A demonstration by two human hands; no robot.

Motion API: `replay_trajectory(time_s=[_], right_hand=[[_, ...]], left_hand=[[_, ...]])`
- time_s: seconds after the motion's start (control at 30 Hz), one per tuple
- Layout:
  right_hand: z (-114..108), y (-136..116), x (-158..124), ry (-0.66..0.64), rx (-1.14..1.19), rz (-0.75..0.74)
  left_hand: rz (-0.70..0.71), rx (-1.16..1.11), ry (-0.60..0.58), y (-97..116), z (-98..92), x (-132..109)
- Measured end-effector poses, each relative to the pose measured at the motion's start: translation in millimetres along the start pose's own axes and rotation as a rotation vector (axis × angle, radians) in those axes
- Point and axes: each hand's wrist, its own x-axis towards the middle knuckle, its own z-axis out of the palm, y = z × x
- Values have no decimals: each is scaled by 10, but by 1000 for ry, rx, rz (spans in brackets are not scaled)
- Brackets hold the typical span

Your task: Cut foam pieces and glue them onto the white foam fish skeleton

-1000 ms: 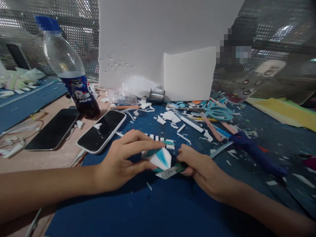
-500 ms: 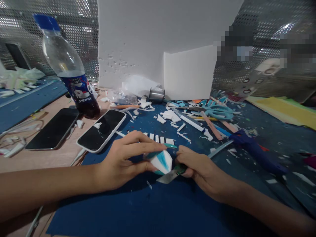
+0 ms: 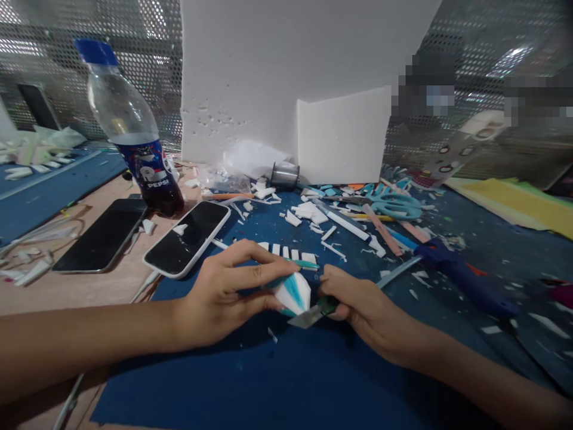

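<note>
In the head view, the left hand (image 3: 237, 289) pinches the foam (image 3: 298, 294), white with a blue streak, between thumb and fingers just above the mat (image 3: 224, 382). The right hand (image 3: 353, 298) is wrapped round the knife (image 3: 308, 316), its blade at the foam's lower corner; whether it bites in, I cannot tell. For a clean trim, keep the foam steady without crushing it, the left thumb out of the blade's path, and draw short, light slices at a shallow angle, since pushing would likely tear it. Against half a second ago, the blade sits slightly higher and both grips look the same; the bottle (image 3: 143, 155) appears a little further right, probably because the wearer's head shifted.
</note>
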Motion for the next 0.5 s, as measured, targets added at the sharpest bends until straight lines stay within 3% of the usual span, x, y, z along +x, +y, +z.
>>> replay_trajectory(time_s=[0.5], right_hand=[[37, 3, 20, -33, -34, 39]], left_hand=[[14, 9, 16, 5, 24, 4]])
